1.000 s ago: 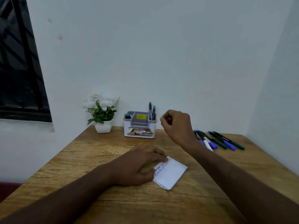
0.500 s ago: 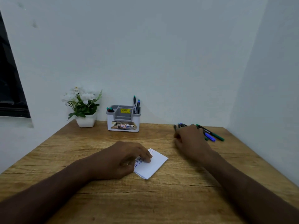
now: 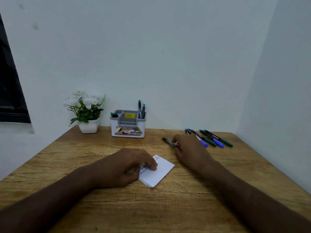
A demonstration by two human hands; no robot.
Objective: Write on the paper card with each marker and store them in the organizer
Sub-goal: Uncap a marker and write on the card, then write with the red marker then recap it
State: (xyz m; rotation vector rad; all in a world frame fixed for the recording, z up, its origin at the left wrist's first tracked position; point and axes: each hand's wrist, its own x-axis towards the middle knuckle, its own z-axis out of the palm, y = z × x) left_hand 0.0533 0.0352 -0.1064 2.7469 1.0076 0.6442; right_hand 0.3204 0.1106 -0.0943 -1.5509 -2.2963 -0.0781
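Pinching a dark marker (image 3: 168,143) just above the table (image 3: 185,207), the right hand (image 3: 190,152) curls; left hand (image 3: 127,167) presses fingertips on the paper card (image 3: 161,172).

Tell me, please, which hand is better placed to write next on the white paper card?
Right: the right hand already grips a black marker, while the left hand presses the white paper card.

Dim, cool, even light fills my view; no glare, only soft shadows under my forearms. The marker (image 3: 168,142) in my right hand (image 3: 188,151) blurs. Wide-angle bending curves the wall (image 3: 168,56) edges.
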